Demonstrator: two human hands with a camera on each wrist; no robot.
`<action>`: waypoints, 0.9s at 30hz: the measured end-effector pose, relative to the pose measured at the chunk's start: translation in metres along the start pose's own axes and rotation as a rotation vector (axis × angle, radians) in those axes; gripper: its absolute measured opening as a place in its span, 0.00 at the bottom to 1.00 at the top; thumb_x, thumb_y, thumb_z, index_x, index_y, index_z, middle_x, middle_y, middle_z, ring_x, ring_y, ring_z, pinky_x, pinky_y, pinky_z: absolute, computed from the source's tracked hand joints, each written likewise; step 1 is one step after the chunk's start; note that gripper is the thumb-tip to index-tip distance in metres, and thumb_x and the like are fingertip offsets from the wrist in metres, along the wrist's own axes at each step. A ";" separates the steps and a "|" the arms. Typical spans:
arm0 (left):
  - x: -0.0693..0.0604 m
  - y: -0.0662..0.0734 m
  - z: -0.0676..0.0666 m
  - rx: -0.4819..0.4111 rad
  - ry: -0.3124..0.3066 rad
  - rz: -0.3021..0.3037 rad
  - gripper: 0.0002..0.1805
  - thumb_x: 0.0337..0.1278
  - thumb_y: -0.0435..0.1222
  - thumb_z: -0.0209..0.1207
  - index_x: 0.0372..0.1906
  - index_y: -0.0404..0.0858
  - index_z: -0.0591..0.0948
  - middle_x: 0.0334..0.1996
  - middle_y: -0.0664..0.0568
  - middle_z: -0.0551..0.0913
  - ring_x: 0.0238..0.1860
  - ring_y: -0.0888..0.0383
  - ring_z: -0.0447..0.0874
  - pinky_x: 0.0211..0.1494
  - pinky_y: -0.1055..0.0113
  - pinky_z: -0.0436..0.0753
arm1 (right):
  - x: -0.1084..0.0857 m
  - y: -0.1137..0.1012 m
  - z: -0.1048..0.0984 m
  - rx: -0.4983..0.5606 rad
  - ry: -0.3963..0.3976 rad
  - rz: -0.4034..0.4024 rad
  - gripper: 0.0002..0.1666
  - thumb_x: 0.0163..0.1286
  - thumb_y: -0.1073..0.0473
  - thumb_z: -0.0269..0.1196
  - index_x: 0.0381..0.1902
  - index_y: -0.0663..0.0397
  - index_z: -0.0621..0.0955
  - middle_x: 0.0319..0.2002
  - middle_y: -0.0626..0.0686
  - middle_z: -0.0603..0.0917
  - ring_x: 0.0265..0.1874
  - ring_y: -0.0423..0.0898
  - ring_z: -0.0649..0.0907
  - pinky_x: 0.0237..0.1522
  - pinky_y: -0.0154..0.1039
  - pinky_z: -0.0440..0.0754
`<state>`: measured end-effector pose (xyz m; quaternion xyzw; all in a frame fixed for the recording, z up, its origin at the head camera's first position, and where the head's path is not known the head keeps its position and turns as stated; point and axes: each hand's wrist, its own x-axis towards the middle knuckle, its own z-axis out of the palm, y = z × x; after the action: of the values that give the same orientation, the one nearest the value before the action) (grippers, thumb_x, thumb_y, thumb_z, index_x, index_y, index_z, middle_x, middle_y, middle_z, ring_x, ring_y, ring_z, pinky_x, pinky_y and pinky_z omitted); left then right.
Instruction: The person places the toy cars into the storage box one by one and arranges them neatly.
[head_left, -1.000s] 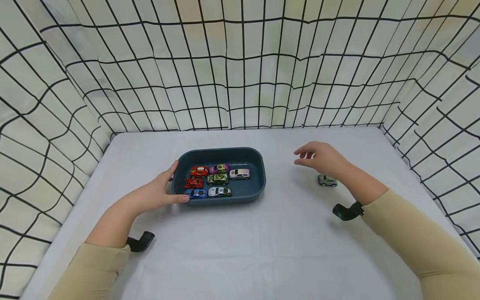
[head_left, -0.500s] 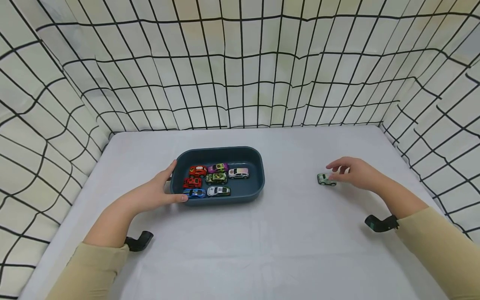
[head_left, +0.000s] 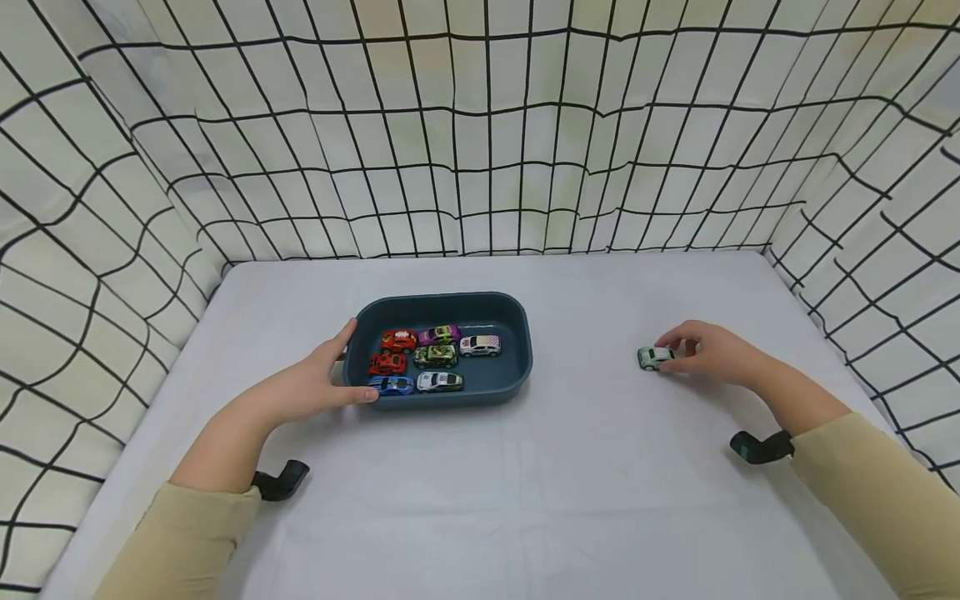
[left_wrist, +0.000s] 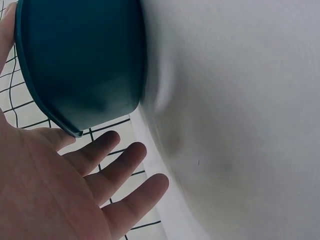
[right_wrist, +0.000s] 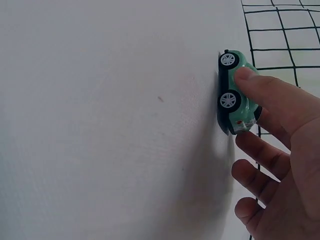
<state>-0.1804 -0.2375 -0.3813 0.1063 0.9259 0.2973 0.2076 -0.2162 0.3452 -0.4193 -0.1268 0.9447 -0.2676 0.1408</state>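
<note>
A mint-green toy car (head_left: pixel 656 358) stands on its wheels on the white table at the right. My right hand (head_left: pixel 708 354) pinches it; in the right wrist view the thumb (right_wrist: pixel 262 87) lies against its side, and the index finger is partly hidden behind it. At the left, my left hand (head_left: pixel 300 390) rests against the end of a dark blue bin (head_left: pixel 517 358), thumb on the near rim. The other left fingers (left_wrist: pixel 117 170) spread loosely below the bin in the left wrist view. Several toy cars sit in the bin, among them a white-and-pink one (head_left: pixel 480 346) and a blue one (head_left: pixel 392 385).
White cloth covers the table (head_left: pixel 510 500). Black grid netting (head_left: pixel 487 167) over pale sheeting rises behind it and along both sides. A black wrist camera (head_left: pixel 761 447) sits at the right sleeve, another camera (head_left: pixel 281 481) at the left.
My right hand has moved right and down from above the table to the green car, and its fingers have come together on it. The left hand has stayed at the bin.
</note>
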 end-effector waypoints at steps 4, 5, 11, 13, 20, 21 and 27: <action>0.000 0.001 0.000 0.007 0.002 -0.002 0.69 0.51 0.61 0.67 0.79 0.44 0.30 0.77 0.31 0.45 0.75 0.31 0.43 0.69 0.30 0.53 | 0.001 -0.006 0.000 -0.026 0.000 -0.007 0.28 0.61 0.45 0.72 0.55 0.53 0.83 0.42 0.50 0.79 0.37 0.48 0.73 0.35 0.40 0.73; 0.000 0.001 0.000 0.009 0.003 -0.004 0.69 0.51 0.61 0.67 0.79 0.44 0.30 0.77 0.31 0.45 0.75 0.31 0.43 0.68 0.29 0.53 | 0.002 -0.007 -0.001 -0.037 -0.001 -0.008 0.27 0.61 0.45 0.72 0.54 0.53 0.84 0.42 0.50 0.79 0.38 0.48 0.73 0.36 0.41 0.73; 0.001 0.000 0.001 0.003 0.001 -0.013 0.69 0.51 0.62 0.67 0.79 0.46 0.29 0.77 0.31 0.47 0.75 0.31 0.44 0.68 0.29 0.54 | 0.005 -0.011 0.000 -0.091 -0.012 0.008 0.23 0.62 0.48 0.72 0.53 0.50 0.85 0.45 0.49 0.80 0.41 0.49 0.74 0.39 0.42 0.74; 0.001 0.000 0.001 0.000 0.000 -0.010 0.69 0.51 0.62 0.67 0.79 0.46 0.29 0.77 0.32 0.47 0.75 0.32 0.44 0.68 0.29 0.54 | 0.005 -0.011 0.000 -0.093 -0.010 0.006 0.22 0.62 0.49 0.72 0.53 0.50 0.85 0.45 0.49 0.80 0.41 0.49 0.75 0.39 0.42 0.75; 0.002 -0.001 0.001 0.002 0.000 0.001 0.69 0.51 0.61 0.67 0.79 0.44 0.29 0.77 0.31 0.47 0.75 0.32 0.45 0.69 0.30 0.54 | 0.012 -0.023 0.001 -0.064 0.003 -0.047 0.24 0.64 0.49 0.71 0.55 0.52 0.83 0.43 0.48 0.80 0.40 0.48 0.74 0.34 0.40 0.75; 0.002 -0.001 0.001 0.000 0.000 0.000 0.69 0.51 0.61 0.67 0.79 0.44 0.29 0.77 0.31 0.47 0.75 0.32 0.44 0.69 0.30 0.54 | 0.015 -0.027 0.001 -0.055 0.005 -0.061 0.24 0.64 0.49 0.70 0.55 0.52 0.83 0.42 0.49 0.80 0.40 0.48 0.74 0.34 0.40 0.75; 0.002 -0.002 0.000 -0.003 -0.006 -0.006 0.69 0.51 0.61 0.67 0.79 0.45 0.28 0.77 0.31 0.46 0.75 0.31 0.42 0.69 0.29 0.52 | 0.030 -0.058 0.007 -0.005 0.021 -0.148 0.24 0.64 0.50 0.70 0.56 0.51 0.83 0.42 0.48 0.80 0.41 0.48 0.74 0.36 0.41 0.74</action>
<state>-0.1823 -0.2381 -0.3832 0.1042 0.9251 0.2978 0.2115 -0.2320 0.2843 -0.3996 -0.1937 0.9348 -0.2764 0.1104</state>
